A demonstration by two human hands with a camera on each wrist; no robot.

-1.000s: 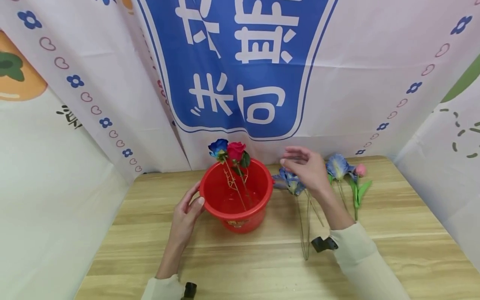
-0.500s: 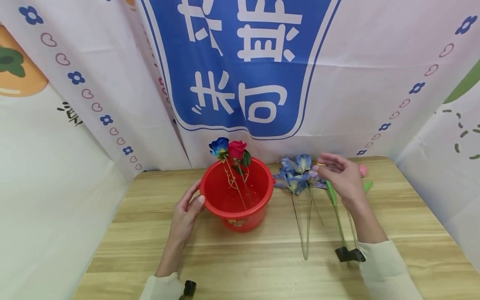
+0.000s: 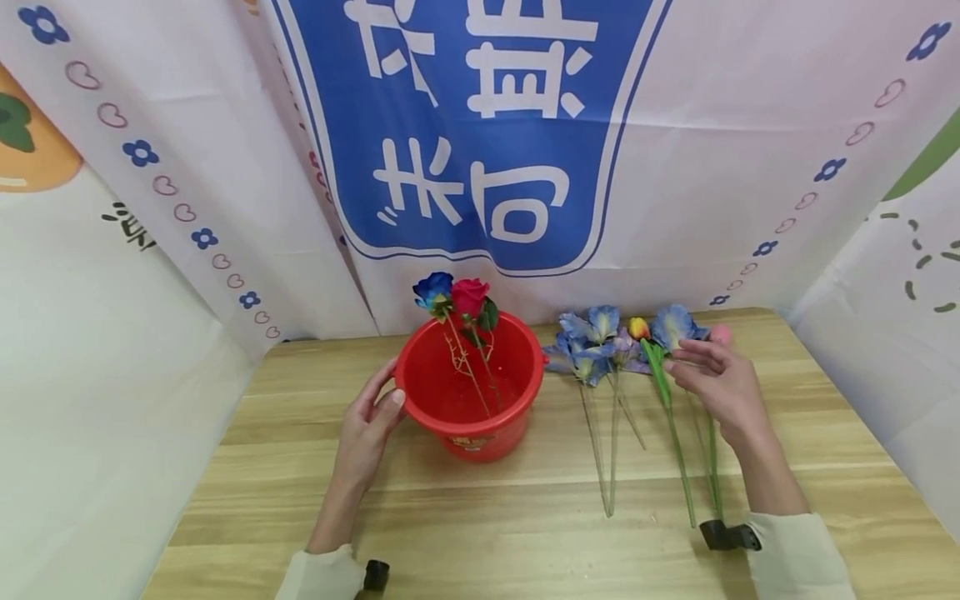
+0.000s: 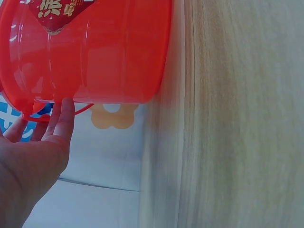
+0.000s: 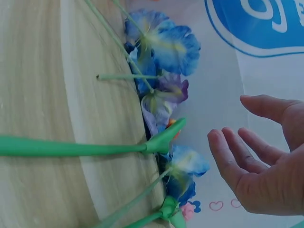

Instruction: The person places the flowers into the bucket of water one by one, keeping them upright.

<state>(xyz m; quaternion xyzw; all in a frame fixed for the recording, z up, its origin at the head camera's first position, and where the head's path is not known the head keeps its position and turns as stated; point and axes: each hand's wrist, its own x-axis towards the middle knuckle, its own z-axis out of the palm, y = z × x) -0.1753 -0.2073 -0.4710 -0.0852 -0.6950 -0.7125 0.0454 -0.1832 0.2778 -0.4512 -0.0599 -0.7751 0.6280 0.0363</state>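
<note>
A red bucket (image 3: 483, 437) stands on the table with a blue rose (image 3: 433, 289) and a red rose (image 3: 470, 297) leaning inside it. At its left side, my left hand (image 3: 365, 427) holds the bucket by the rim, thumb in front and fingers farther back. My right hand (image 3: 720, 385) hovers over the flowers at the right, fingers loosely bent and holding nothing. Closest to it are a blue iris (image 3: 672, 325) and a yellow-orange tulip (image 3: 638, 328) with green leaves. The pink bud (image 3: 720, 334) is partly hidden behind the right hand.
More blue irises (image 3: 588, 329) and a pale purple flower (image 3: 624, 346) lie between the bucket and the tulip, stems toward me. A printed cloth (image 3: 675, 208) hangs behind the wooden table (image 3: 480, 533). The bucket's thin red handle (image 4: 84, 109) shows in the left wrist view.
My right hand has moved right and toward me, away from above the irises near the bucket. The tulip and several irises are uncovered now. My left hand stays at the bucket.
</note>
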